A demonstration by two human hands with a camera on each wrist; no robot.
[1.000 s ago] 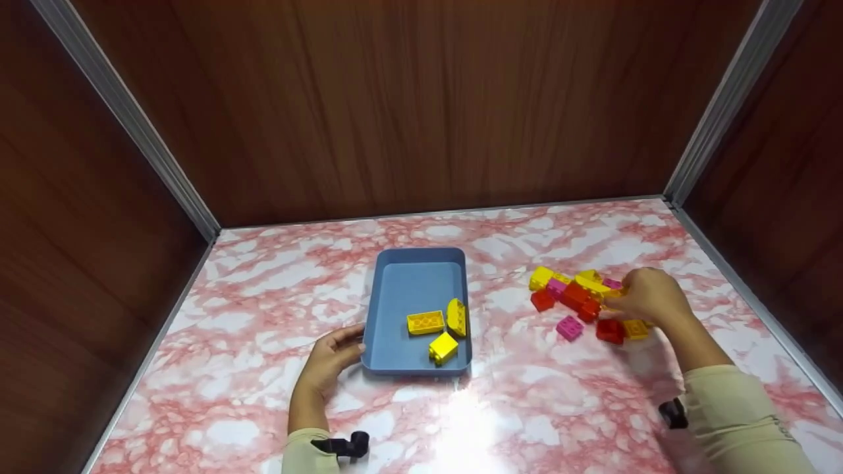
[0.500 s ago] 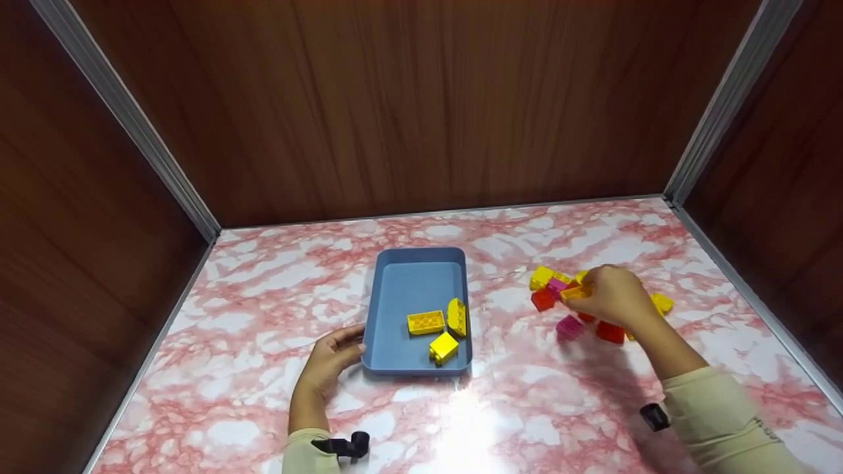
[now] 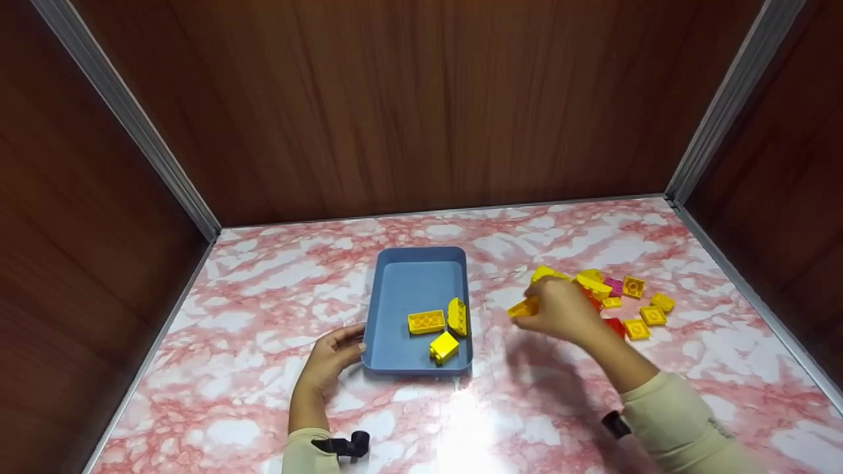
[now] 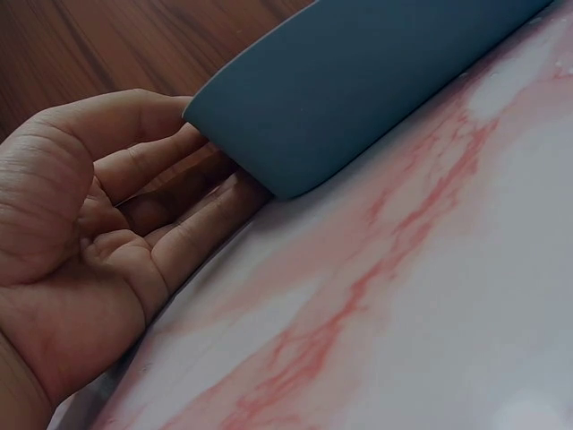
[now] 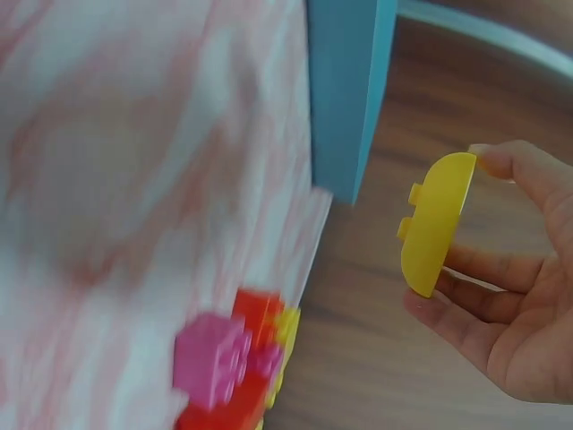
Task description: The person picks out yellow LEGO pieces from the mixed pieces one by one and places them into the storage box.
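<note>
The tabletop (image 3: 244,395), marbled in red and white, carries a blue tray (image 3: 417,371); apart from the tray, on its right, lie bricks (image 3: 594,288) in yellow, orange, red and pink; a small yellow brick (image 3: 662,303) lies farthest from it.

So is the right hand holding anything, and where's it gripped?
Yes: the right hand pinches a yellow block by its two ends, between thumb and fingers.

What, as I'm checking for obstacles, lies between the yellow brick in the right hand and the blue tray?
In the head view, only bare marbled tabletop shows between the yellow brick and the blue tray.
</note>
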